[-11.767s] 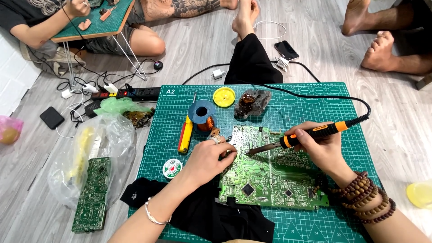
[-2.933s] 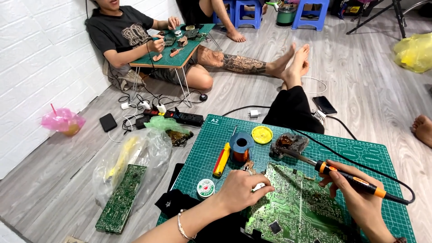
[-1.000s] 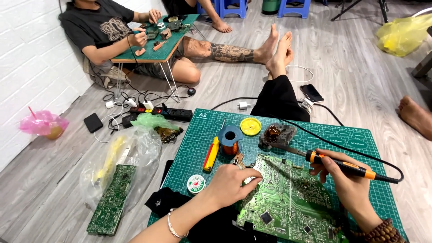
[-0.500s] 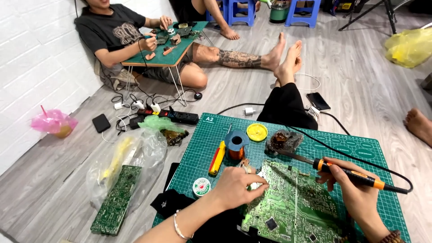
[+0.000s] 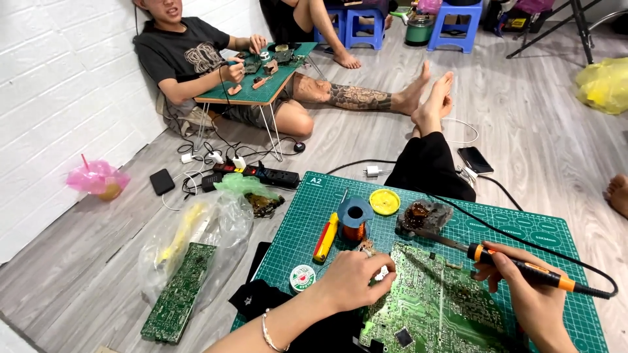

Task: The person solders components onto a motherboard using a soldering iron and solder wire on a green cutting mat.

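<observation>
Low, left hand curled on circuit board (fingertips tucked)

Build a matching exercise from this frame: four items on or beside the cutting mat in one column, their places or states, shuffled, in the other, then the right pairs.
Things:
1. soldering iron
2. large circuit board
3. yellow round tin
4. second circuit board

Places or states:
A. on the floor, left of the green cutting mat
B. held in the right hand, tip towards the dark brown tip cleaner
C. on the mat beside the blue spool of copper braid
D. flat on the mat, left hand resting at its edge

Pairs: 1-B, 2-D, 3-C, 4-A
</observation>
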